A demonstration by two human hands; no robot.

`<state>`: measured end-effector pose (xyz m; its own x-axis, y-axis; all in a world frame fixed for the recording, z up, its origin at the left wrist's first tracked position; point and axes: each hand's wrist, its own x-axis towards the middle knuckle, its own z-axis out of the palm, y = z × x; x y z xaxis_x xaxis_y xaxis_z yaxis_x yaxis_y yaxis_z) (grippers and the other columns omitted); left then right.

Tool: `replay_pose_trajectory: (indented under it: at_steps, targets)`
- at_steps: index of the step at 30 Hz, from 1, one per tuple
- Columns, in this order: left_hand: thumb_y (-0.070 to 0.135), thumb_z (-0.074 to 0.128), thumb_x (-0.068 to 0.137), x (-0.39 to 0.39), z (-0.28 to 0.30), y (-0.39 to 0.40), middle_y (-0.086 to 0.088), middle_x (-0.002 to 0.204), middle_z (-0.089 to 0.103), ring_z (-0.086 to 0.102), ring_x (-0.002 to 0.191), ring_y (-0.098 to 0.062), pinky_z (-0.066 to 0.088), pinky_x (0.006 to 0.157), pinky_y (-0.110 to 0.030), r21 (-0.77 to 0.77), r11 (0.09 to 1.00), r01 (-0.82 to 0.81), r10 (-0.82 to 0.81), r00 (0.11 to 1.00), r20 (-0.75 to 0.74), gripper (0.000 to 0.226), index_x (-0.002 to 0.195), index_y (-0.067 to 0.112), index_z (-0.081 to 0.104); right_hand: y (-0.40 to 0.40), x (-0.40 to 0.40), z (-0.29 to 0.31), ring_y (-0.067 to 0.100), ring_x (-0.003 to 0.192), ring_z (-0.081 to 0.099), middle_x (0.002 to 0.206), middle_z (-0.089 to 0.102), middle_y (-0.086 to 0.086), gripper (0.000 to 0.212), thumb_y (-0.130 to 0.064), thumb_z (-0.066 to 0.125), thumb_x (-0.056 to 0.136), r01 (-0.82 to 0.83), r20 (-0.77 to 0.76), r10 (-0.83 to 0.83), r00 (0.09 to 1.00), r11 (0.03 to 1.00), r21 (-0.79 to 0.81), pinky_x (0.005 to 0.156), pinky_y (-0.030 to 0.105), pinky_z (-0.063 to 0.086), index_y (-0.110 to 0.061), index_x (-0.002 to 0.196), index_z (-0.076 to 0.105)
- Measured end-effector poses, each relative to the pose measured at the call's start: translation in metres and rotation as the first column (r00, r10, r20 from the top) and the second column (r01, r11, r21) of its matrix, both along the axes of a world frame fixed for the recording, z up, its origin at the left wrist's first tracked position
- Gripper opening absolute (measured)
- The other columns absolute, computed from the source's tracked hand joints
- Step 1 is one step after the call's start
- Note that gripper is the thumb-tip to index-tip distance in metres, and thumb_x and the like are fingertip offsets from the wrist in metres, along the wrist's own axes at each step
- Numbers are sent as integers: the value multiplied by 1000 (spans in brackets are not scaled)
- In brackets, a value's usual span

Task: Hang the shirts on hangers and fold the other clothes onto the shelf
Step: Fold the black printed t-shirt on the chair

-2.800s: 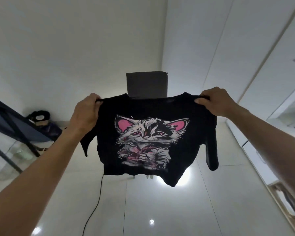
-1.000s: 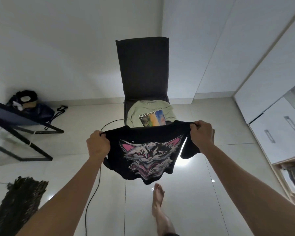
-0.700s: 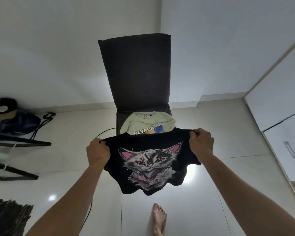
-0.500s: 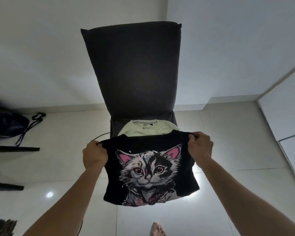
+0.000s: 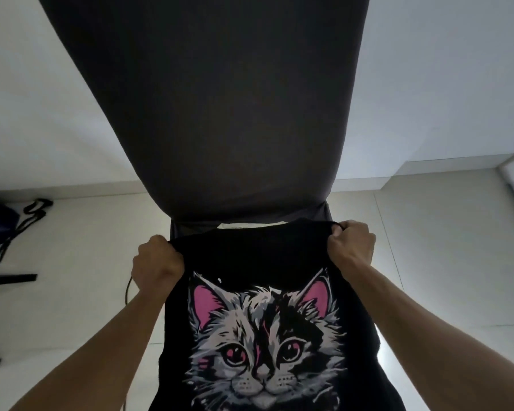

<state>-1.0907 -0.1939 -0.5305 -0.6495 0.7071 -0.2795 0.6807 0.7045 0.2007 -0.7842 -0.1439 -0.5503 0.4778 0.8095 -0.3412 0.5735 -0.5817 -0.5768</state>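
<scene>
A black T-shirt (image 5: 250, 253) with a large cat print is spread flat in front of me, print up. My left hand (image 5: 156, 262) grips its left shoulder. My right hand (image 5: 352, 244) grips its right shoulder, fingers curled round the fabric. The shirt lies over the seat of a dark grey chair (image 5: 214, 99), whose tall backrest fills the upper view. A thin sliver of a pale green shirt (image 5: 244, 225) shows on the seat just beyond the black shirt's collar; the rest of it is covered.
White walls stand behind the chair. The floor is pale glossy tile (image 5: 72, 232). A dark bag with black straps (image 5: 27, 215) lies at the left edge. A black cable (image 5: 128, 289) runs along the floor by my left wrist.
I have stepped close to the chair and lowered the black shirt over its seat. The pale green shirt, earlier in plain view, is now nearly covered. Both hands keep their grip.
</scene>
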Motion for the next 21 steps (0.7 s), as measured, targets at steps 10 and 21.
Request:
replay_pose_trajectory:
  at_steps: [10, 21]
  targets:
    - [25, 44, 100, 6, -50, -3, -24, 125, 54, 53, 114, -44, 40, 78, -48, -38, 996, 85, -85, 996, 9, 45, 138, 5, 30, -10, -16, -39, 27, 99, 59, 105, 60, 2, 39, -20, 53, 100, -131, -79, 142, 987, 983, 132, 85, 38, 49, -17, 138, 44]
    - [46, 18, 107, 30, -69, -35, -5, 165, 20, 14, 153, -25, 27, 117, -54, -22, 284, 959, -957, 282, -64, 54, 156, 25, 28, -144, -69, -58, 23, 155, -4, 168, -1, 1, 59, -52, 20, 104, -359, 345, 355, 869, 932, -56, 123, 54, 12, -32, 160, 14]
